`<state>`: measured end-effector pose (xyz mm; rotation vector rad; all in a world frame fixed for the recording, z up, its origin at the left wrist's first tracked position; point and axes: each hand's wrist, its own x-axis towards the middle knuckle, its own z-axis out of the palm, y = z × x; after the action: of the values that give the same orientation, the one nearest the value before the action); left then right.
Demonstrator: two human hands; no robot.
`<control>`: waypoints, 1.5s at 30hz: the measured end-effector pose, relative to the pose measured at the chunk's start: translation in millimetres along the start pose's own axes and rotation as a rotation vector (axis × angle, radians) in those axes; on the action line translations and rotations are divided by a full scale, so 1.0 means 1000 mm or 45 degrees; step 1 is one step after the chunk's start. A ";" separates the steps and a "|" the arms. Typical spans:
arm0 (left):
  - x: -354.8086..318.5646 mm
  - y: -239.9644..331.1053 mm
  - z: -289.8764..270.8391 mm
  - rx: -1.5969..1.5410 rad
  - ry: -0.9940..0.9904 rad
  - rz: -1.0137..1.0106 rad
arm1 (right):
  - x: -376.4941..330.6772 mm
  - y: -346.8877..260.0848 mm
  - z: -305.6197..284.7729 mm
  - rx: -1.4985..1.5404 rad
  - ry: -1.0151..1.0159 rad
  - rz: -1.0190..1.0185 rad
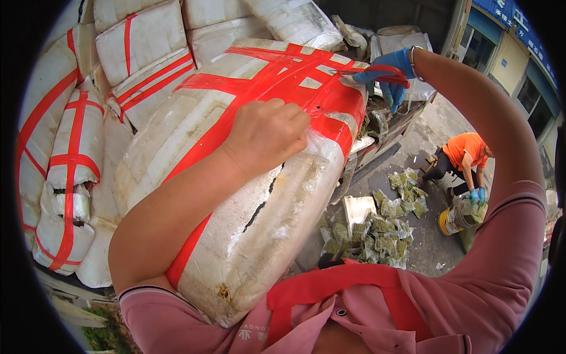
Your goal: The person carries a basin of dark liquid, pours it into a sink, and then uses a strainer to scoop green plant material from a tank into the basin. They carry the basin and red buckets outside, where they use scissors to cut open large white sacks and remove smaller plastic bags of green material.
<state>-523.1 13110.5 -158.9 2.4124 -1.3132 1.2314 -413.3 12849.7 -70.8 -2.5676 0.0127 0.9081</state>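
A big white foam box (247, 259), stained and bound with broad red tape (253, 85), leans in front of me. A dark crack runs down its near side. My bare left hand (268, 133) is closed in a fist on top of the taped part; clear film shows beside it, but what its fingers grip is hidden. At the box's far right corner, my right hand (386, 74) wears a blue glove and holds red-handled scissors (394, 75). Their blades point left over the tape, and whether they touch it is not clear.
More taped foam boxes (141, 41) are stacked to the left and behind. Below right, clear bags of green stuff (377, 239) lie on the ground beside a white board (358, 211). A person in orange (466, 153) bends over a yellow bucket (451, 219). Shopfronts stand beyond.
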 end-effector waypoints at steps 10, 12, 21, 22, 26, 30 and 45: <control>-0.001 0.002 0.002 0.010 0.008 -0.026 | 0.016 0.014 0.014 0.013 0.228 -0.158; -0.001 0.004 0.000 0.054 -0.043 -0.048 | 0.013 0.019 0.014 0.081 0.205 -0.162; 0.005 0.008 -0.003 0.087 -0.174 -0.135 | 0.016 0.058 -0.011 0.410 -0.135 -0.552; 0.009 0.008 -0.003 0.042 -0.162 -0.095 | 0.015 0.060 -0.016 0.343 -0.084 -0.593; 0.026 -0.003 -0.010 -0.527 -0.325 -0.485 | 0.039 0.072 -0.058 -0.323 0.110 -0.559; 0.076 -0.014 0.010 -0.162 -0.566 -0.704 | 0.038 0.057 -0.080 -1.002 0.174 -0.555; 0.109 -0.015 0.071 0.246 -0.592 -0.559 | 0.055 0.007 -0.121 -1.514 0.016 -0.464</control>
<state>-438.1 13016.7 -124.1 3.0290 -0.6874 0.7350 -298.9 12804.0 -21.7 -3.3806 -1.3022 0.8838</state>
